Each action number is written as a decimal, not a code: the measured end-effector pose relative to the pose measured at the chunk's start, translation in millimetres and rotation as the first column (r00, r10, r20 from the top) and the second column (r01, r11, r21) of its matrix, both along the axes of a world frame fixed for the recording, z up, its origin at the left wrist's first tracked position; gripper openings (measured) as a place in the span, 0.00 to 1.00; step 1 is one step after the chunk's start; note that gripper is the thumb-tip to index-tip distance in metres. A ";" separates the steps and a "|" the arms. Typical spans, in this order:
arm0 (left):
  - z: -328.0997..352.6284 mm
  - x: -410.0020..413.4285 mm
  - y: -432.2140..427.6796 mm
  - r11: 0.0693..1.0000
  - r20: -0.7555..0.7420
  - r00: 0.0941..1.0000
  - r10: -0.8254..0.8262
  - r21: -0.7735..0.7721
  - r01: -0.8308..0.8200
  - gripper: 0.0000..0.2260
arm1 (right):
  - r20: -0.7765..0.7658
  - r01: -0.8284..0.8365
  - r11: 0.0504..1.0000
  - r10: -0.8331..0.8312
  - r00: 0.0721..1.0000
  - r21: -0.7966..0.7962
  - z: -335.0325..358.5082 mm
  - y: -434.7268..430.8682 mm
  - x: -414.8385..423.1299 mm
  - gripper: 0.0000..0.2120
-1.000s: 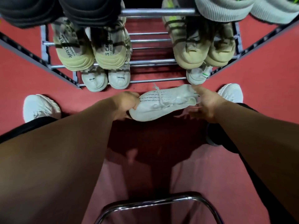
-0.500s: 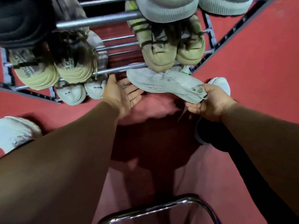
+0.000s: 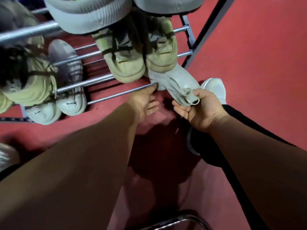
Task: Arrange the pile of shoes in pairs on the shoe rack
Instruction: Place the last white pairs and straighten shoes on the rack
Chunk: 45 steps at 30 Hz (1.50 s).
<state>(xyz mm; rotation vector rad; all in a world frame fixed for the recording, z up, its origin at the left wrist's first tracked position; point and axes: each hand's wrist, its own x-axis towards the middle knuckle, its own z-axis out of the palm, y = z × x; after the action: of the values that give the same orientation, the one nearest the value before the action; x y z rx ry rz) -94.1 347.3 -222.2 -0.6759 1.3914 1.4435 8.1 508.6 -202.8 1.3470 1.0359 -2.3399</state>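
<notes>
A white knit sneaker (image 3: 178, 80) lies toe-first at the right end of the shoe rack's (image 3: 103, 98) bottom tier, partly under a beige pair (image 3: 141, 63). My right hand (image 3: 197, 108) grips its heel. My left hand (image 3: 144, 102) reaches in beside it, thumb touching the shoe's side near the front bar, fingers loosely curled. Whether a matching shoe lies beneath it is hidden.
A white pair (image 3: 56, 107) sits at the bottom tier's left, beige sneakers (image 3: 29, 87) above it, grey ribbed shoes (image 3: 93, 15) on top. My own white shoe (image 3: 214, 88) stands on the red floor right of the rack. A chrome bar (image 3: 179, 219) curves below.
The white sneaker went from being held sideways in both hands to toe-first on the bottom tier's right end. My left hand let go of its toe and now touches its side.
</notes>
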 end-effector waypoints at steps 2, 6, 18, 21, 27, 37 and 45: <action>-4.3 0.5 10.4 0.998 0.039 0.999 0.033 0.052 -0.035 0.26 | -0.017 0.001 1.000 -0.002 1.000 -0.021 -3.7 4.8 3.1 0.15; -7.0 -1.6 27.8 0.983 0.077 0.987 0.140 0.108 -0.147 0.18 | -0.033 0.011 0.999 -0.012 0.999 -0.033 -4.9 10.6 6.7 0.17; -18.1 6.1 -14.8 0.921 0.078 0.921 0.382 0.054 -0.386 0.14 | -0.021 0.061 0.997 -0.062 0.998 -0.042 -3.7 -10.5 -3.8 0.06; -22.3 6.6 -36.5 0.908 0.061 0.909 0.412 0.052 -0.415 0.15 | -0.017 0.113 0.993 -0.114 0.993 -0.042 -4.3 -23.8 -10.9 0.08; -22.9 3.3 -64.7 0.932 0.026 0.934 0.356 0.065 -0.357 0.14 | 0.043 0.143 0.989 -0.144 0.989 0.022 -15.9 -47.5 -32.6 0.14; -16.9 -4.1 -60.8 0.949 0.022 0.949 0.315 0.023 -0.316 0.11 | 0.159 0.034 0.980 -0.066 0.985 0.197 -27.5 -55.3 -42.5 0.11; -17.9 -10.1 -57.1 0.943 -0.012 0.943 0.333 0.015 -0.332 0.14 | 0.167 -0.002 0.978 -0.034 0.985 0.208 -22.0 -60.7 -54.1 0.12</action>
<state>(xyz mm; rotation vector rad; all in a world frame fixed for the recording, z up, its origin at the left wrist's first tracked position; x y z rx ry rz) -104.2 290.3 -240.2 -0.9278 1.3209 1.7214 -46.0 447.8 -224.8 1.6036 1.2475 -2.1301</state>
